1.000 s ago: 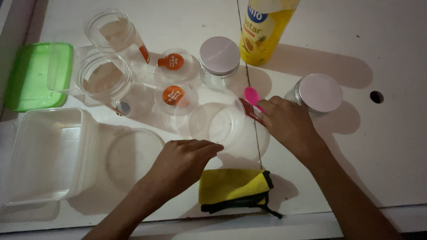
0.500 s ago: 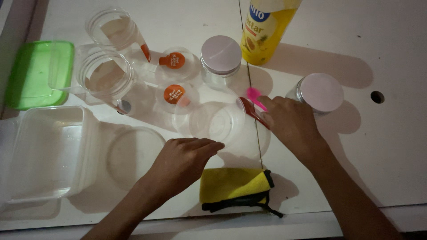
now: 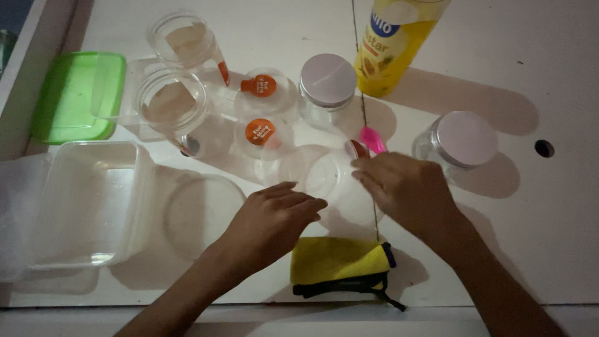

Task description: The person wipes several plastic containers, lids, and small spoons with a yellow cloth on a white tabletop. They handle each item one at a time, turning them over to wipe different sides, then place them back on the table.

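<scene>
Both hands rest on a clear round bowl (image 3: 334, 187) at the middle of the white table (image 3: 561, 237). The left hand (image 3: 274, 218) lies palm down with its fingertips (image 3: 309, 205) on the bowl's near-left rim, fingers loosely spread, not clenched. The right hand (image 3: 405, 190) grips the far-right rim, fingers curled over the edge, and a pink spoon (image 3: 373, 140) shows just past its knuckles; whether the hand holds the spoon cannot be told. The spoon's long axis runs from the hand up and a little left, bowl end away from the person. The bowl seems to sit mouth up, though its clear wall makes this hard to judge.

Just near of the bowl, almost touching it, lies a folded yellow cloth (image 3: 340, 262) with black trim, close to the table's front edge. To the left a clear round lid (image 3: 203, 215) lies flat, then a clear square box (image 3: 87, 206) by the left edge, with a green lid (image 3: 75, 97) beyond it. Two open jars (image 3: 171, 103) stand at far left, two small tubs (image 3: 268, 128) with orange labels are crowded just beyond the bowl, and a capped jar (image 3: 327, 81) stands behind them. A yellow bottle (image 3: 396, 43) stands at the far edge, and another capped jar (image 3: 462, 140) sits just right of the right hand.

Open table lies to the right and near right; left and far sides are crowded.
</scene>
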